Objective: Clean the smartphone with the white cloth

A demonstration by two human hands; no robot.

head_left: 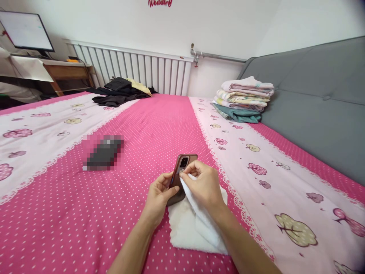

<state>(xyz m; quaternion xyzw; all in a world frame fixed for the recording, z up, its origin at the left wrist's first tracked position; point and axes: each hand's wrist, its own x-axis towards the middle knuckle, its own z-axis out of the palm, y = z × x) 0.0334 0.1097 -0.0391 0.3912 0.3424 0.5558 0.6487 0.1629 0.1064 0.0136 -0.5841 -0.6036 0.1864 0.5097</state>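
Note:
A smartphone point(177, 195) in a brownish case is tilted up over the bed, its camera side facing me. My left hand point(160, 194) grips it by the left edge, thumb across the back. My right hand point(203, 184) is closed in a pinch on a white cloth point(188, 228), with the fingertips at the phone's back just below the camera block. Most of the cloth hangs down and spreads on the bed under my right wrist. The phone's right edge is partly hidden by my right hand.
A blurred-out dark object point(104, 154) lies on the pink bedspread point(159, 125) to the left. Folded cloths point(245, 95) are stacked by the grey headboard point(313, 83). Dark clothes point(116, 93) lie at the far edge before the radiator point(134, 64). A monitor point(27, 32) stands on a desk.

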